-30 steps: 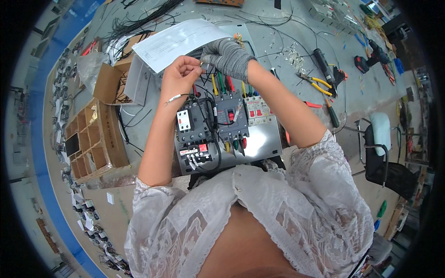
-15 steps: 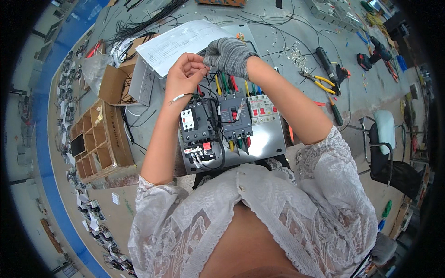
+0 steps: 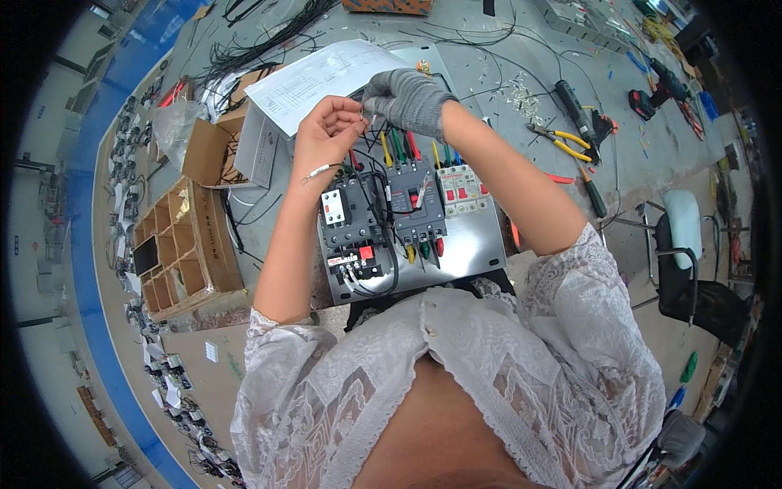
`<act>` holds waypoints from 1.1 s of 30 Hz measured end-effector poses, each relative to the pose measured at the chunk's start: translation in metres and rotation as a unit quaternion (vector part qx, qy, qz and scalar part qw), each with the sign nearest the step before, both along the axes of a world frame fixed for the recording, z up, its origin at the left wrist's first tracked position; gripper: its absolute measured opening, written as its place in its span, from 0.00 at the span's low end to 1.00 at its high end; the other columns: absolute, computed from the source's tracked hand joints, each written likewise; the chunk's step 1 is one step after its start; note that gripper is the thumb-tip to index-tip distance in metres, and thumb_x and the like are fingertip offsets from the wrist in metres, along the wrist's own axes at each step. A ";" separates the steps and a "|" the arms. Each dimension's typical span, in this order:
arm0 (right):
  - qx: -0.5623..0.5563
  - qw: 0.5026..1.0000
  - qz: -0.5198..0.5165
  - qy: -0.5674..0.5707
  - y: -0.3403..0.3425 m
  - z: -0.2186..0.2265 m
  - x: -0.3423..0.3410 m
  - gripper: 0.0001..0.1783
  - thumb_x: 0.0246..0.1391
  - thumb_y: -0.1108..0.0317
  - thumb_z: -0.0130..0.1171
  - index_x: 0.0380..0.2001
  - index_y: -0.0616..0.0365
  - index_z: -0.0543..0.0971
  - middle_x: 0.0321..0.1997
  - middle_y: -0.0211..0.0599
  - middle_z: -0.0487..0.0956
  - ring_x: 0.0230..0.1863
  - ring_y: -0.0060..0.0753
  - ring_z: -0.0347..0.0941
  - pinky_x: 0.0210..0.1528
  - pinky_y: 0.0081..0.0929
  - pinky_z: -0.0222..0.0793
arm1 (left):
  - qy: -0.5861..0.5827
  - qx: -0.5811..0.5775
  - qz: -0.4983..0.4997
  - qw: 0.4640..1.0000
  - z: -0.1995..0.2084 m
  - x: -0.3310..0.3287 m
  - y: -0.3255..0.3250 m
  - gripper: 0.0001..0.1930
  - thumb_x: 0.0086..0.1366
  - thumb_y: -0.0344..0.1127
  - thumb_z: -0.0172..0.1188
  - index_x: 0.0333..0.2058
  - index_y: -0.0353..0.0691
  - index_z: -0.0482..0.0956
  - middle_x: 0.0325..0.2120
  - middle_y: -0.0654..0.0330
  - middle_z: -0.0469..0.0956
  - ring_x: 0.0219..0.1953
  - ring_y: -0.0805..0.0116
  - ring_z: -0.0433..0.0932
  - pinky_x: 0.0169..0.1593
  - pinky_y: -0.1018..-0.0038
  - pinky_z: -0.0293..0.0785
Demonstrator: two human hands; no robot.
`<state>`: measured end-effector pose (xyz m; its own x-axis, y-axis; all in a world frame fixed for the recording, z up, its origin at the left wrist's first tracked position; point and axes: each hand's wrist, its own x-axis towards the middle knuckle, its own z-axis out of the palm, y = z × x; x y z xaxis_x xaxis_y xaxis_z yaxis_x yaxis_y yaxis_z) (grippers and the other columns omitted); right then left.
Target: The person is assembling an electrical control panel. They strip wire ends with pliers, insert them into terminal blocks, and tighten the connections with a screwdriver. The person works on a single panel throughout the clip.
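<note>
two hands meet just above the far edge of a metal mounting plate (image 3: 476,253) that lies on the grey worktable (image 3: 521,49) in front of the person. the left hand (image 3: 324,140) is bare, with a white band at the wrist, and its fingers are closed in a pinch on a thin black wire (image 3: 376,191). the right hand (image 3: 405,99) wears a grey knit glove and its fingers are curled tight too, touching the same wire end right beside the left fingertips; i think it grips the wire, but the spot is too small to be sure. from the pinch the black wire drops down over the plate to a black contactor (image 3: 349,224) on the plate's left part. next to it, in the middle of the plate, sits a dark breaker (image 3: 414,204) with yellow, green and red leads, and on the right a row of small white breakers (image 3: 458,181). behind the plate, partly under the hands, lies a white paper drawing (image 3: 314,77). left of the plate stands a cardboard box with compartments (image 3: 183,253). right of the plate, well apart, lie yellow-handled pliers (image 3: 558,140).
</note>
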<state>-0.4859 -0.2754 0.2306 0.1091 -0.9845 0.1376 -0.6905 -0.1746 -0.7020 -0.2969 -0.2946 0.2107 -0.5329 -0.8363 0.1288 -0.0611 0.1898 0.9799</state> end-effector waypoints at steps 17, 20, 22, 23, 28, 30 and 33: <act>-0.058 0.948 -0.289 -0.122 0.181 -0.061 -0.109 0.06 0.55 0.71 0.55 0.34 0.61 0.77 0.34 0.41 0.78 0.36 0.30 0.74 0.42 0.27 0.70 | 0.013 -0.024 -0.009 1.000 -0.005 -0.006 -0.002 0.11 0.59 0.24 0.59 0.40 0.34 0.73 0.32 0.58 0.79 0.35 0.73 0.78 0.41 0.79 0.73; -0.103 0.946 -0.295 0.081 0.213 -0.086 -0.123 0.10 0.49 0.68 0.58 0.35 0.60 0.77 0.38 0.47 0.76 0.42 0.51 0.71 0.48 0.41 0.67 | -0.035 -0.028 0.018 0.999 -0.005 0.001 -0.002 0.11 0.59 0.28 0.61 0.41 0.35 0.74 0.33 0.57 0.80 0.36 0.72 0.79 0.41 0.78 0.74; -0.036 0.937 -0.291 0.191 0.230 -0.081 -0.122 0.22 0.45 0.59 0.63 0.42 0.59 0.76 0.44 0.47 0.75 0.49 0.50 0.70 0.55 0.41 0.63 | -0.020 -0.025 0.013 0.999 -0.011 0.007 -0.005 0.11 0.60 0.27 0.60 0.42 0.34 0.73 0.33 0.58 0.80 0.37 0.73 0.78 0.42 0.79 0.73; -0.013 0.929 -0.292 0.229 0.238 -0.082 -0.119 0.31 0.41 0.54 0.66 0.48 0.58 0.73 0.49 0.48 0.73 0.53 0.50 0.67 0.59 0.41 0.60 | 0.010 -0.018 -0.005 1.000 -0.011 0.008 -0.007 0.11 0.61 0.27 0.59 0.43 0.34 0.73 0.34 0.57 0.79 0.37 0.73 0.77 0.43 0.79 0.73; 0.163 0.904 -0.241 0.315 0.256 -0.081 -0.117 0.58 0.29 0.46 0.73 0.64 0.52 0.58 0.66 0.48 0.58 0.67 0.53 0.53 0.68 0.45 0.48 | -0.017 -0.026 -0.007 0.999 -0.011 0.003 -0.009 0.11 0.62 0.28 0.58 0.43 0.35 0.73 0.34 0.57 0.79 0.37 0.72 0.77 0.44 0.78 0.73; 0.222 0.886 -0.238 0.330 0.254 -0.072 -0.119 0.63 0.26 0.45 0.74 0.65 0.54 0.54 0.68 0.50 0.54 0.70 0.55 0.47 0.70 0.44 0.42 | -0.035 -0.020 -0.006 0.999 -0.010 0.005 -0.005 0.10 0.62 0.28 0.58 0.42 0.35 0.73 0.34 0.58 0.79 0.37 0.72 0.77 0.44 0.78 0.73; 0.245 0.878 -0.192 0.364 0.243 -0.074 -0.142 0.66 0.22 0.46 0.75 0.66 0.55 0.53 0.69 0.52 0.53 0.70 0.56 0.45 0.71 0.43 0.42 | -0.036 -0.036 -0.003 0.999 -0.006 0.005 -0.006 0.10 0.61 0.27 0.59 0.42 0.36 0.73 0.33 0.58 0.79 0.38 0.72 0.78 0.43 0.78 0.73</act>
<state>-0.6276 -0.0322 0.1562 -0.3609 -0.8893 -0.2810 -0.9290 0.3691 0.0250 -0.2922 -0.3009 0.2044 -0.5482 -0.8229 0.1494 -0.1288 0.2595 0.9571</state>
